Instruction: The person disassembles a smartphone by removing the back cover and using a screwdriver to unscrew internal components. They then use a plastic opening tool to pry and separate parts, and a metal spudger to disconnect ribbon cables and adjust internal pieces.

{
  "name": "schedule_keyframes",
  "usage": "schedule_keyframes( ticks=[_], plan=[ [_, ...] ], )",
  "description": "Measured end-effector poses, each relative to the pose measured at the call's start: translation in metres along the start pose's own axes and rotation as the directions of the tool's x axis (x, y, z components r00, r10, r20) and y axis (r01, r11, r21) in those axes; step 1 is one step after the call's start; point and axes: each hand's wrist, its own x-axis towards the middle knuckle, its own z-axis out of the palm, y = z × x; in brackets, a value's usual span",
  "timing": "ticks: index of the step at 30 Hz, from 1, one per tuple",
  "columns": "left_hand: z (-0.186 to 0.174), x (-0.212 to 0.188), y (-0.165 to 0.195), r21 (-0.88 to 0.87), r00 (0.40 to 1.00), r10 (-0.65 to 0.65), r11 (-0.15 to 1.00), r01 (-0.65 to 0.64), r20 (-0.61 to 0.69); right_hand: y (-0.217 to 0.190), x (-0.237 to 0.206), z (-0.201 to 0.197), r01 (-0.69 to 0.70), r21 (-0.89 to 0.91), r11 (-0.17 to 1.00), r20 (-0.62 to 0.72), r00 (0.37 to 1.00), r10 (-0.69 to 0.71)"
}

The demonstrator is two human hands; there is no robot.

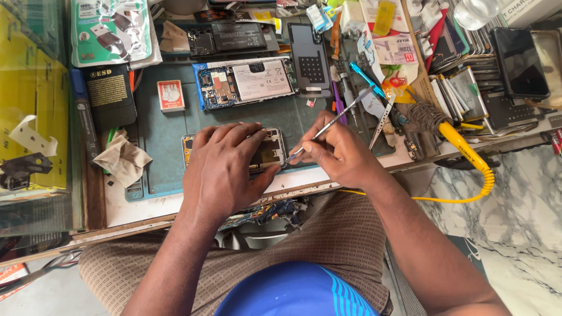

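Observation:
My left hand (225, 167) lies flat over an opened phone (270, 147) on the blue-green work mat (170, 137), pinning it down; most of the phone is hidden under the palm. My right hand (339, 155) pinches a thin metal tool (333, 122), its tip touching the phone's right edge. A second opened phone (246, 82) with its battery and circuit board exposed lies farther back on the mat. A dark phone back cover (310, 58) rests to its right.
A yellow-handled soldering iron (462, 146) with a coiled cord hangs at the bench's right edge. Tweezers (380, 120), a blue pen tool (366, 79) and stacked phone parts (462, 88) crowd the right. A crumpled cloth (123, 158), a small red box (171, 95) and black packets sit left.

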Motion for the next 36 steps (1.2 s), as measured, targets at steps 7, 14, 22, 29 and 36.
schedule_keyframes(
  ticks=[7, 14, 22, 29, 36],
  plan=[
    [0.000, 0.002, 0.003, -0.006, 1.000, 0.003, 1.000, -0.003, -0.001, 0.005, 0.006, -0.005, -0.109, 0.114, 0.987, -0.041, 0.993, 0.115],
    [0.000, -0.003, 0.003, -0.014, 1.000, 0.001, 1.000, -0.001, -0.010, 0.007, -0.016, 0.006, 0.171, 0.077, 0.982, -0.110, 0.981, -0.162],
    [0.001, -0.003, 0.004, 0.004, 0.999, -0.020, 1.000, 0.020, 0.027, 0.005, -0.018, 0.011, 0.203, -0.107, 0.973, -0.101, 0.972, -0.214],
    [0.001, -0.002, 0.002, 0.007, 1.000, -0.003, 1.000, 0.003, 0.016, 0.005, -0.011, 0.003, 0.110, 0.010, 0.994, -0.022, 0.994, -0.109],
    [-0.001, 0.000, -0.002, -0.008, 1.000, -0.001, 1.000, 0.002, 0.002, 0.011, -0.010, 0.008, 0.181, 0.109, 0.977, -0.147, 0.975, -0.164]
  ],
)
